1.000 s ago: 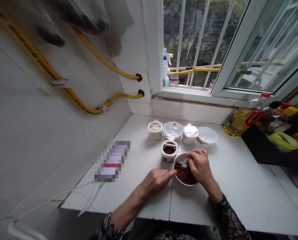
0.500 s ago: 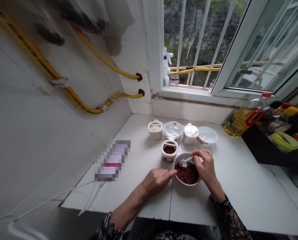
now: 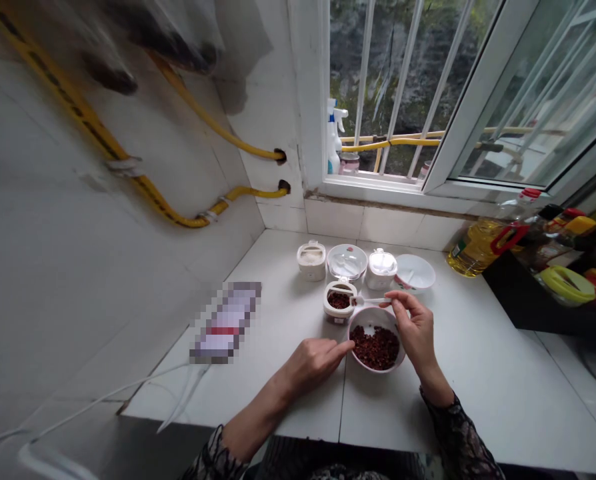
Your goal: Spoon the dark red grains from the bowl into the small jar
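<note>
A white bowl [image 3: 376,367] with a pink rim holds dark red dried bits that look like spice husks. My left hand [image 3: 312,363] is at its left side, index finger stretched to the rim and the other fingers curled; the thumb is hidden. Between the fingers and thumb of my right hand [image 3: 414,322] is the handle of a small white spoon [image 3: 371,301]. The spoon's head is at the right edge of the opening of a seasoning jar [image 3: 339,318], just behind the bowl. Similar dark red bits fill this jar, and its lid is flipped up.
Behind stand a jar of pale grains [image 3: 311,270], a clear-looking bowl [image 3: 347,259], a lidded white jar [image 3: 381,273] and a white bowl [image 3: 420,270] with a spoon. A blurred phone-like object [image 3: 225,327] with a cable lies left. An oil bottle [image 3: 471,250] and a black condiment rack [image 3: 508,293] stand right.
My right hand has lifted the spoon out of the bowl and brought it up to the jar behind. In the bowl, a patch of bare white shows at the back. My left hand stays put.
</note>
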Tool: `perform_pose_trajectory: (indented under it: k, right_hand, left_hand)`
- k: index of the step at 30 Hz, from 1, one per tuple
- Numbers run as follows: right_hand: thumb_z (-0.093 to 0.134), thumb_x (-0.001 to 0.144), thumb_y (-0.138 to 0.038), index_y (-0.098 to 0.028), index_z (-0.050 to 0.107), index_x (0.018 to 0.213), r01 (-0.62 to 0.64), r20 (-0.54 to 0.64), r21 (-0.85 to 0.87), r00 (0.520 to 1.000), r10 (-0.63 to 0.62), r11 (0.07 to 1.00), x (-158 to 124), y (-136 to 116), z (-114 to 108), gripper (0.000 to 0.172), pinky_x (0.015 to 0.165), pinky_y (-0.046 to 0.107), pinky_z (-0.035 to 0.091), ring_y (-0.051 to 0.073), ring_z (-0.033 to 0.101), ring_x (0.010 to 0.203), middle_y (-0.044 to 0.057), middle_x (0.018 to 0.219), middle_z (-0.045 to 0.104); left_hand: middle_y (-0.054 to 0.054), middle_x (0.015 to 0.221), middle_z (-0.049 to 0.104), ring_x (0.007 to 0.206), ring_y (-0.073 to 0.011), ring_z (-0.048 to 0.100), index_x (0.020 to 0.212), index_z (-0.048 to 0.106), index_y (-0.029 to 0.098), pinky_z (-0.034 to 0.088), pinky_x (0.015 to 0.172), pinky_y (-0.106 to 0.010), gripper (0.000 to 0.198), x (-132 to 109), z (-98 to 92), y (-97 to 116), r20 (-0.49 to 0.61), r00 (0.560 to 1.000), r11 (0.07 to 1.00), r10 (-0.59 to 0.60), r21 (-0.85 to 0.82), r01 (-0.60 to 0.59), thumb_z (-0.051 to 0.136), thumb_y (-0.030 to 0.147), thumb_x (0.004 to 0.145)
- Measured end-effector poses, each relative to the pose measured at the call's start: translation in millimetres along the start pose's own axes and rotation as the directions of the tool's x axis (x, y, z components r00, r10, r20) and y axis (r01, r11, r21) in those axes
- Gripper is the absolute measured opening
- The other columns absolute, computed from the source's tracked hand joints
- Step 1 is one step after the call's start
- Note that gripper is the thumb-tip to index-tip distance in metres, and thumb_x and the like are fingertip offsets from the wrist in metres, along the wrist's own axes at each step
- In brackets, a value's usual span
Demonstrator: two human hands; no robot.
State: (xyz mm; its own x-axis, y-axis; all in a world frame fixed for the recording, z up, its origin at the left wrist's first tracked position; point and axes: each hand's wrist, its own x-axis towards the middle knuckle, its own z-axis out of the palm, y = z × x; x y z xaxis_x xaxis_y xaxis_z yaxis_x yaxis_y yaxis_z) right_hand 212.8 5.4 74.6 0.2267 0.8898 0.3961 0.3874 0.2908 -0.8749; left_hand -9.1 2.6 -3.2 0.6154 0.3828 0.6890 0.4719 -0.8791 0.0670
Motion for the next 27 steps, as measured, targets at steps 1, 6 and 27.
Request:
perform_pose_trajectory:
  k: [1, 6, 27]
  right_hand:
    - [0.054, 0.091, -0.03, -0.021, 0.069, 0.092, 0.065, -0.025, -0.041, 0.998, -0.066, 0.997, 0, -3, 3, 0.018, 0.074, 0.035, 0.054, 0.022, 0.069, 0.076, 0.005, 0.078, 0.075]
    - [0.047, 0.093, -0.015, -0.023, 0.068, 0.097, 0.476, 0.102, -0.243, 0.879, -0.466, 0.845, -2, -8, 14, 0.024, 0.089, 0.042, 0.049, 0.023, 0.067, 0.094, 0.006, 0.09, 0.075]
    - [0.047, 0.083, -0.011, -0.023, 0.06, 0.074, 0.398, 0.217, -0.408, 0.916, -0.336, 0.822, -7, 19, 1, 0.02, 0.09, 0.041, 0.04, 0.018, 0.062, 0.07, -0.001, 0.07, 0.069]
  left_hand:
    - [0.005, 0.057, 0.053, 0.046, -0.009, 0.05, 0.113, 0.062, 0.015, 0.039, 0.044, -0.018, 0.027, 0, 0.2, 0, -0.001, 1.0, 1.0, -0.002, 0.004, 0.002, 0.042, 0.006, 0.096]
    - [0.005, 0.056, 0.051, 0.044, -0.0101, 0.049, 0.111, 0.062, 0.015, 0.038, 0.042, -0.019, 0.027, -1, 1.1, 0, 0.001, 1.0, 1.0, 0.011, 0.023, -0.011, 0.041, 0.007, 0.097]
    - [0.005, 0.056, 0.053, 0.044, -0.0092, 0.049, 0.11, 0.063, 0.013, 0.039, 0.042, -0.019, 0.026, 3, -2.9, 0, -0.015, 1.0, 1.0, 0.01, -0.011, -0.01, 0.041, 0.009, 0.098]
